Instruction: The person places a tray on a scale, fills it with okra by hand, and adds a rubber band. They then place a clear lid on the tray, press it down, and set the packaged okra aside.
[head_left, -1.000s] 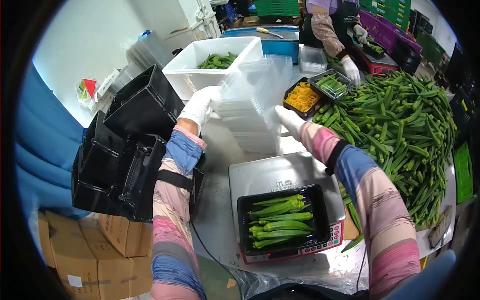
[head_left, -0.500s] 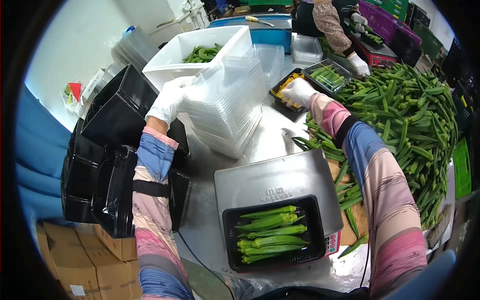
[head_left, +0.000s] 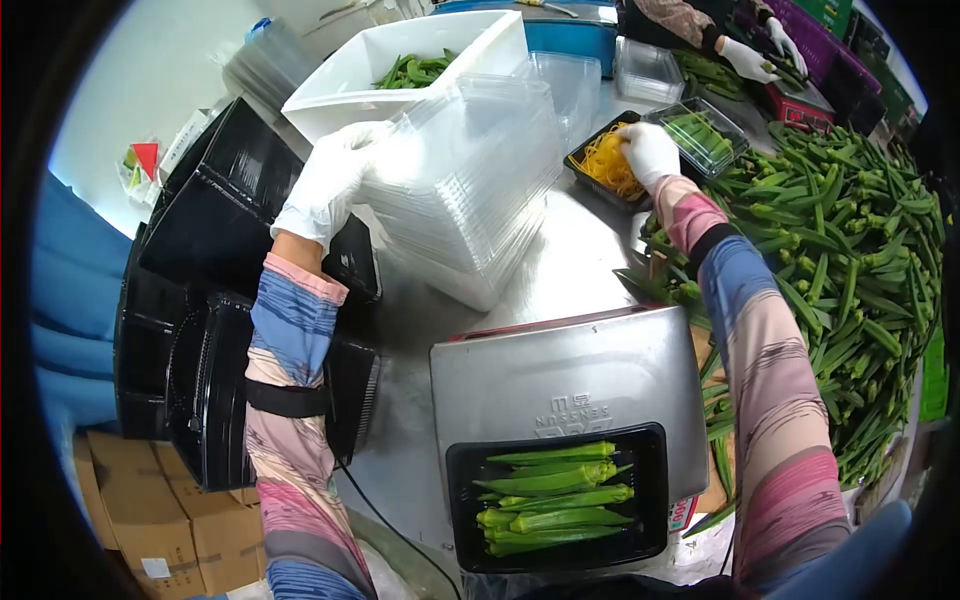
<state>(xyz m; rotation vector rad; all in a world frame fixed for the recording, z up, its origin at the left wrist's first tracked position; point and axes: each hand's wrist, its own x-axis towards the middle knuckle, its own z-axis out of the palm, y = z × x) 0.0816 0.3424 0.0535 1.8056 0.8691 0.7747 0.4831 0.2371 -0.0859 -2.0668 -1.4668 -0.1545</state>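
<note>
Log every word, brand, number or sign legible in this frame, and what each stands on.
"SENSSUN", upside down, on the metal scale.
Characters beside that brand: not clear enough to quote.
Keypad: markings too small to read.
Cardboard box: print too small to read.
White label on it: unreadable.
</note>
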